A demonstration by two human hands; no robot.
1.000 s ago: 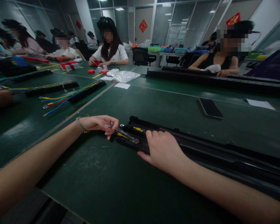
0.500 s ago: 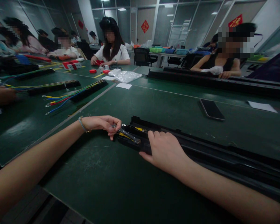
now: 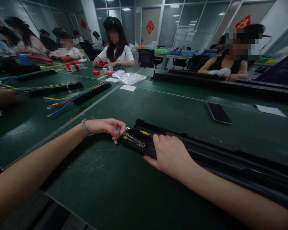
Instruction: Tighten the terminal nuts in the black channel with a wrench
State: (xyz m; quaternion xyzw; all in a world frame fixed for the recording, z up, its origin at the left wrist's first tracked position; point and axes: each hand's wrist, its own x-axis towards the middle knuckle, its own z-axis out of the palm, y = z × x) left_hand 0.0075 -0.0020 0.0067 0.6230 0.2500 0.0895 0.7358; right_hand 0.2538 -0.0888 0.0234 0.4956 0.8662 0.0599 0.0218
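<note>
My left hand (image 3: 112, 127) is closed on the handle of a metal wrench (image 3: 133, 138). The wrench's ring end sits over a fastener near the end of a long black channel (image 3: 220, 150) lying on the green table. My right hand (image 3: 171, 153) wraps over the channel just right of the wrench head, thumb on the near side and fingers across the top. Inside the channel end, yellow-sleeved terminals (image 3: 143, 132) show, one beside the wrench and another partly under it. A small ring lug (image 3: 128, 128) pokes out near my left fingertips.
A phone (image 3: 219, 112) and a white paper (image 3: 270, 110) lie beyond the channel. Wired black strips (image 3: 92, 92) with coloured leads are on the left. Clear plastic bags (image 3: 132, 78) and another long black channel (image 3: 206, 83) lie farther back. Several people sit around the tables.
Hardly anything differs. Both hands and the wrench keep almost the same place, with a very slight shift of the whole view.
</note>
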